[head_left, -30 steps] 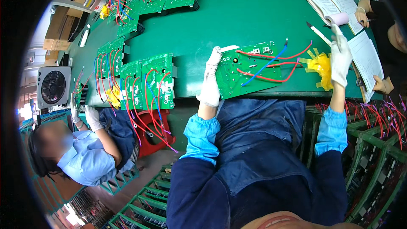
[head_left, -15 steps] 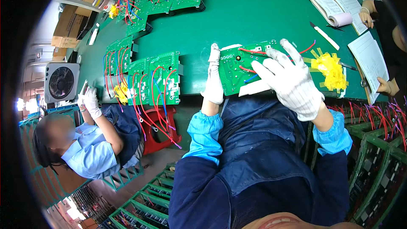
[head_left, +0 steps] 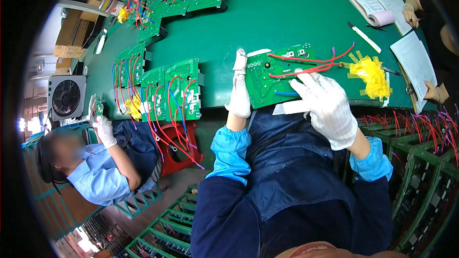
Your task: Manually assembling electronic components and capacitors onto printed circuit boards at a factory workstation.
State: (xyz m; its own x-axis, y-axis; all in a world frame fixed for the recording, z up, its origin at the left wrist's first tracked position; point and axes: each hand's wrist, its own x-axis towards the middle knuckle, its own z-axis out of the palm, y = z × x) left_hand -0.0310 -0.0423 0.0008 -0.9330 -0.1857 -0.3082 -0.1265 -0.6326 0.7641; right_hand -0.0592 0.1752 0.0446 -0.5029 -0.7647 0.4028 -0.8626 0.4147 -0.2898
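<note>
A green circuit board (head_left: 260, 83) with red and blue wires is in front of me at the table edge. My left hand (head_left: 240, 88), in a white glove, is closed on the board's left edge. Over the board's lower right lies my gloved right hand (head_left: 330, 107), its fingers bent but apart and its thumb stretched left. Its fingertips are at the lower red wire (head_left: 318, 69) and by the end of a short blue wire (head_left: 285, 93), partly hidden by the hand. The red wires run right, toward a clump of yellow tape pieces (head_left: 368, 77).
More wired boards (head_left: 181, 91) lie to the left and at the far left. A white-handled knife (head_left: 366, 38) and papers (head_left: 415, 62) are at the right, beside another person's hand. A gloved co-worker (head_left: 103, 162) sits left near a fan (head_left: 67, 96). Green racks (head_left: 420, 157) stand lower right.
My right hand has moved down and slightly left, off the red wires' upper part, and its raised finger has come down. Both red wires now show along their length. The left hand keeps its hold.
</note>
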